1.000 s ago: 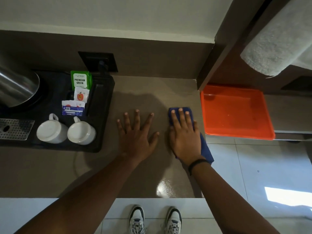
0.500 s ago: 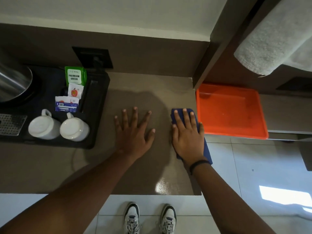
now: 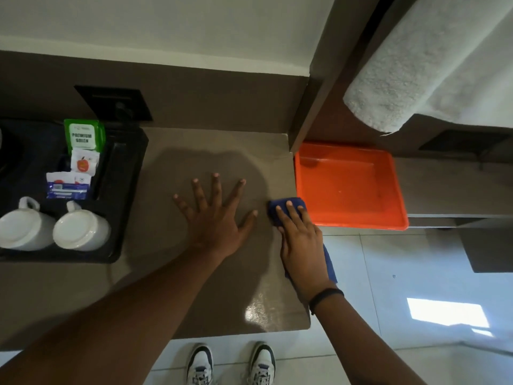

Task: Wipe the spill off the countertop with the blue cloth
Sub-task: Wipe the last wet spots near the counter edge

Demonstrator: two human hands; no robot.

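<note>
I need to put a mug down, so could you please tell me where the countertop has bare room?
Bare patches: between the black tray and the left hand, and behind both hands toward the backsplash. The right hand presses the blue cloth at the counter's right edge. The tray is crowded with cups and sachets.

Premises appear to be a hotel or guest room refreshment area. Evidence: a brown countertop [image 3: 211,287] carrying a black hospitality tray [image 3: 125,190] with two upturned white cups [image 3: 80,232], a green tea sachet [image 3: 82,134] and further sachets [image 3: 68,186]. A folded white towel [image 3: 433,65] sits on a shelf above an orange tray [image 3: 349,184]; tiled floor [image 3: 416,273] below.
</note>
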